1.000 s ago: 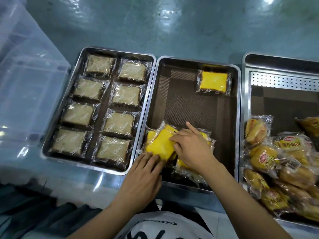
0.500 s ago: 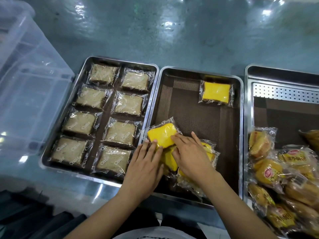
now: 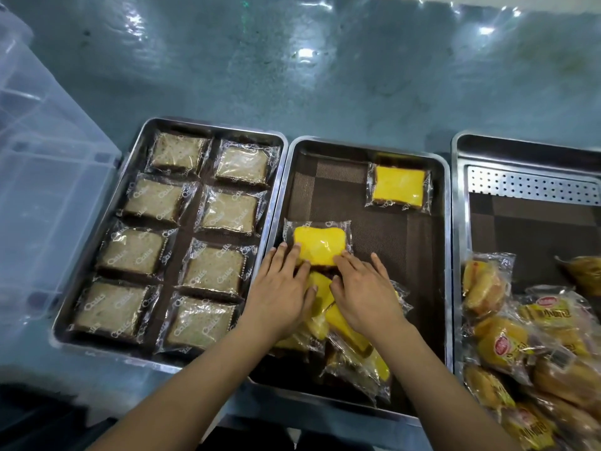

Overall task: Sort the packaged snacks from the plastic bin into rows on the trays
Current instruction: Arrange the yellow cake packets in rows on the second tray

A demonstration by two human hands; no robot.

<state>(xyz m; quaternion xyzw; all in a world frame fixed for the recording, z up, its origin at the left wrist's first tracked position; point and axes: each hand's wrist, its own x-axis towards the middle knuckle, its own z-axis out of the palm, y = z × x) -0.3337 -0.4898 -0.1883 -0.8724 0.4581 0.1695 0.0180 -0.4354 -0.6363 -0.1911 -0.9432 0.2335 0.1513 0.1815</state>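
Hidden: a heap of yellow packs (image 3: 353,348) lies in the near part of the middle tray (image 3: 367,145). Both hands and wrists cover much of it, so its number cannot be told.
Cut off: the right-hand tray (image 3: 527,141), just beside the middle tray, runs out of view. So do its bun packs (image 3: 500,340), which overlap too much to count.
Cut off too: the clear plastic bin (image 3: 48,177), beyond the left-hand tray (image 3: 214,125) from the middle tray, shows only in part. Its inside is hard to make out.
Left hand (image 3: 279,294): fingers straight and close together, tips resting on the near left edge of a yellow pack (image 3: 320,244). It grips nothing.
Right hand (image 3: 364,294): fingers straight and slightly spread, tips at the pack's near right corner. It grips nothing.
Yellow pack: lying flat against the middle tray's left wall, about halfway along it, just beyond the heap.
Around: a second yellow pack (image 3: 399,189) lies flat in the middle tray's far right corner, well apart from the first. A brown mat (image 3: 406,255) lines the tray floor. A perforated plate (image 3: 533,185) sits in the far part of the right-hand tray. The table (image 3: 292,76) beyond the middle tray is glossy blue-green.
In the way: the heap fills the near end of the middle tray.
Counts: three trays. Eight pale brown packs (image 3: 214,268) fill the left-hand tray in two columns of four. Two yellow packs lie flat, clear of the heap.
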